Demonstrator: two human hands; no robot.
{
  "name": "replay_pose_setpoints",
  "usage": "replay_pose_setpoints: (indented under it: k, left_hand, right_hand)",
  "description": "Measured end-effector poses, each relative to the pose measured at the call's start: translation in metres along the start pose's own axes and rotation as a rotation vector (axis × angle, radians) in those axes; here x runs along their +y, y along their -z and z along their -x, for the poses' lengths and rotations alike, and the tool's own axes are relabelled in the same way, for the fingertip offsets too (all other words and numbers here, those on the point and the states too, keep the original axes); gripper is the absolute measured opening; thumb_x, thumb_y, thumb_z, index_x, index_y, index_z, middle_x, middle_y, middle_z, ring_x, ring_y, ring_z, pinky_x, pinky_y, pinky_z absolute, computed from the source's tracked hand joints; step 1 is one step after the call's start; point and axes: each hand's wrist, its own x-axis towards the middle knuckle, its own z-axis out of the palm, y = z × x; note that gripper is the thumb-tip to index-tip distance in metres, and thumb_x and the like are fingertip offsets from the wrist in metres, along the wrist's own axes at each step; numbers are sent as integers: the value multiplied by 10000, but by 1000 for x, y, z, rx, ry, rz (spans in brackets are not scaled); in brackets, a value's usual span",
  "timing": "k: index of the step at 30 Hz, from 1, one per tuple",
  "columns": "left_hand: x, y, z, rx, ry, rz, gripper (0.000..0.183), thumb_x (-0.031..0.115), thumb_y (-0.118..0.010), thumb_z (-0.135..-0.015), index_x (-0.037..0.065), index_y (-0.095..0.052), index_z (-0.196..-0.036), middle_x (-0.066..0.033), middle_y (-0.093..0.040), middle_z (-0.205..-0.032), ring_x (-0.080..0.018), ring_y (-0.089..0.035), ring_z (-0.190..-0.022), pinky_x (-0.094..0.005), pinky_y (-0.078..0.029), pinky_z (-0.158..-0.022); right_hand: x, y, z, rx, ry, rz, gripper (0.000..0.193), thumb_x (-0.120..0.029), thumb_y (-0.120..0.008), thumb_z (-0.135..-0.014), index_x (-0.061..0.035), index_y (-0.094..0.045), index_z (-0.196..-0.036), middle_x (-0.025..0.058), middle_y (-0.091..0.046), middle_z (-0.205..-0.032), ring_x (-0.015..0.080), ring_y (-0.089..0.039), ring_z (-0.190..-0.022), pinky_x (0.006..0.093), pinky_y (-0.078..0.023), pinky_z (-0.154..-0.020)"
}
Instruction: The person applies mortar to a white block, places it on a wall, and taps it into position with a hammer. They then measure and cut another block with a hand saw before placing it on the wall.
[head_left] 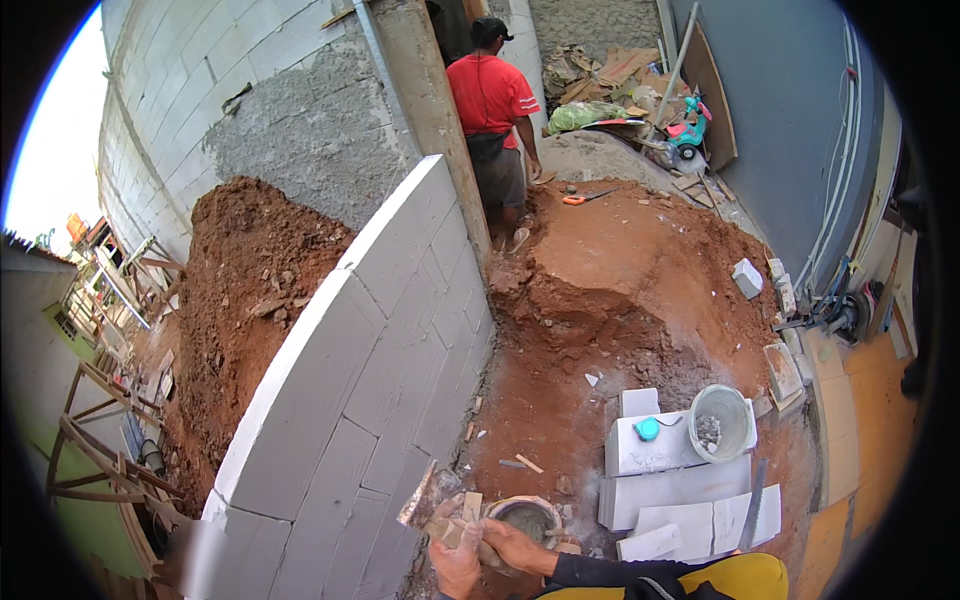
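Seen through a fisheye with black corners, the wearer's hands meet at the lower edge, beside a low wall (345, 420) of smooth, pale blocks. The left hand (457, 568) curls closed around the lower part of a flat, mortar-smeared tool (420, 500), seemingly a trowel, which juts up against the wall's face. The right hand (518, 548), bent inward from a dark sleeve, is bunched close beside it; whether it also grips is impossible to tell, as its fingers are partly hidden. A small wooden piece (472, 506) stands by the fingertips. Just behind is a round mortar tub (541, 502), partly covered by the hands, with wet grey mix inside.

To the right, white rectangular blocks (655, 458) bear a pale bucket (741, 425) and a rounded turquoise object (647, 429), any marking too small to read. Beyond, on crumbly red soil (610, 260), a person (492, 95) in a red shirt faces away, lower legs partly hidden.
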Motion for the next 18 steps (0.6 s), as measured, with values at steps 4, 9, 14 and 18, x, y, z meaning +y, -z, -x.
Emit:
replay_pose_setpoints:
  k: [4, 9, 14, 18]
  left_hand:
    - [1, 107, 83, 155, -308, -260, 698, 404, -673, -1066, 36, -408, -1597, -167, -526, -1557, -297, -571, -1358, -457, -492, -1107]
    - [-10, 239, 222, 336, -108, 74, 563, 346, -659, -1083, -7, -550, -1508, -148, -663, -1378, -238, -649, -1231, -384, -523, -1050]
    - [-13, 319, 319, 504, 88, 458, 351, 219, -716, -1062, -13, -702, -1326, -43, -748, -1137, -93, -674, -1028, -281, -556, -907]
    - [-22, 337, 364, 739, 112, 527, 286, 204, -697, -1071, -6, -718, -1264, -40, -742, -1114, -96, -672, -998, -275, -560, -883]
  right_hand:
    - [-66, -78, 20, -313, -110, -439, 290, -307, -489, -1134, -45, -610, -1105, 147, -692, -815, 264, -690, -673, 373, -570, -646]
    - [-99, -208, 52, -901, -524, -751, 244, -276, -522, -1112, -48, -529, -1025, 151, -623, -654, 266, -591, -456, 388, -507, -487]
    - [-123, -334, 77, -1144, -615, -544, 270, -293, -543, -1117, -48, -525, -1004, 128, -596, -615, 256, -588, -452, 356, -467, -452]
    - [-132, -398, 69, -1370, -651, -415, 336, -336, -500, -1142, -29, -561, -1019, 115, -597, -627, 241, -603, -477, 338, -470, -465]
